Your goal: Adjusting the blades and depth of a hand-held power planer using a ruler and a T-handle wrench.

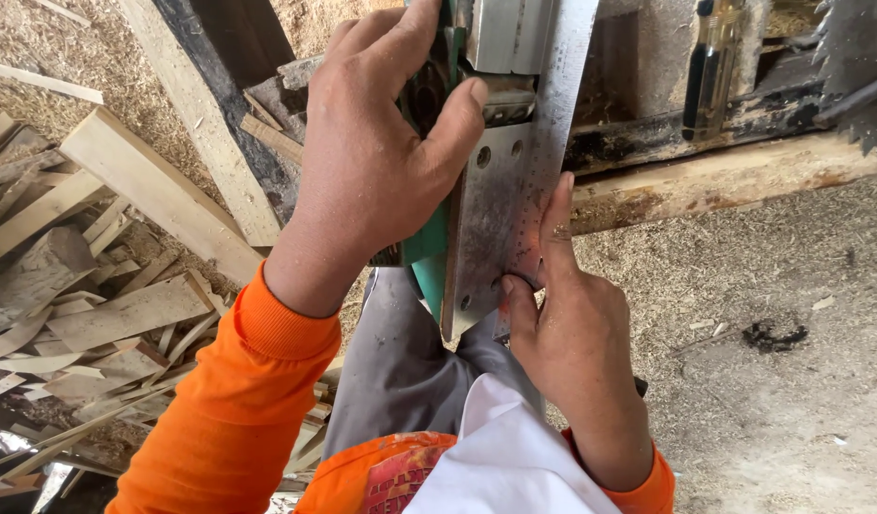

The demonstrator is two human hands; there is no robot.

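Planer (486, 190), upturned at 12 o'clock above our knees, we clamp with left hand (372, 162) for steadiness, while right hand (567, 324) presses steel ruler (553, 124) flat onto its sole.

Bright, even daylight fills the view, strongest on the sawdust floor (762, 286); shadows are soft, the steel plate (486, 228) shines mildly, and everything stays sharp.

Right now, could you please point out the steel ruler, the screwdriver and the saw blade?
steel ruler (558, 105): head view, on its flat upper stretch.
screwdriver (713, 67): head view, on its clear yellowish handle.
saw blade (857, 57): head view, on its grey toothed face at the right edge.
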